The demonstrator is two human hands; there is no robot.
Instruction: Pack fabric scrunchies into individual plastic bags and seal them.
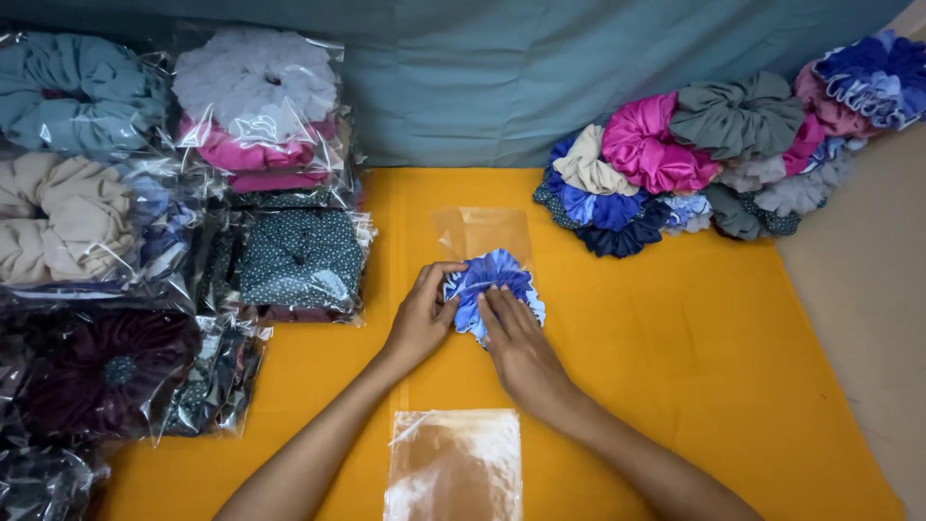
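- Left hand [422, 314] and right hand [516, 342] press the blue scrunchie [490, 289] flat on the yellow cloth [675, 338], fingers closed on its edges.
- Keep it compressed and centred below the clear bag [482, 232], which lies just beyond.

Both hands [473, 323] pressing blue scrunchie [492, 289], clear bag [482, 234] behind, orange cloth [675, 347]

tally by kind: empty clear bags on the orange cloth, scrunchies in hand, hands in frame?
Empty clear bags: 2, far bag and near bag
Blue scrunchie held: 1, pressed between the left hand and right hand
Hands: 2
Total: 5
The loose scrunchie pile overlaps too much to count.
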